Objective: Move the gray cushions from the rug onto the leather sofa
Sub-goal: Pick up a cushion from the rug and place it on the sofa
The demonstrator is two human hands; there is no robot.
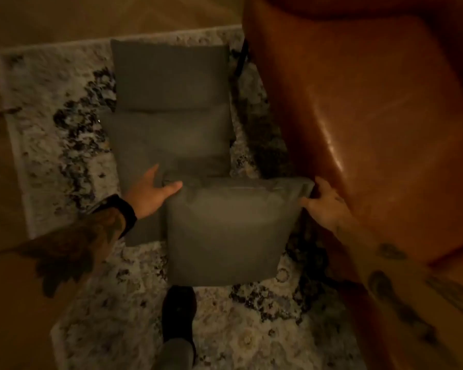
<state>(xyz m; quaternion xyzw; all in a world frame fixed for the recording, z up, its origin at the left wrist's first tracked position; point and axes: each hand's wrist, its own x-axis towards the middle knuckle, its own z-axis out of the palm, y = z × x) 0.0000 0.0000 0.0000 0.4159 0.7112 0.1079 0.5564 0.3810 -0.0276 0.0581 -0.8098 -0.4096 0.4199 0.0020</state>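
Note:
A gray cushion (230, 233) is held up between my two hands above the patterned rug (56, 124). My left hand (151, 193) grips its upper left corner and my right hand (324, 204) pinches its upper right corner. Behind it, two more gray cushions lie on the rug in a row: a middle one (169, 137) and a far one (169, 73), which overlaps the middle one's far edge. Another gray piece (145, 231) shows under my left wrist. The brown leather sofa (372, 108) fills the right side, its seat edge just beside my right hand.
My dark shoe (178, 313) stands on the rug below the held cushion. Wooden floor (51, 17) lies beyond the rug's far and left edges. A dark sofa leg (242, 58) stands at the rug's far right. The light is dim.

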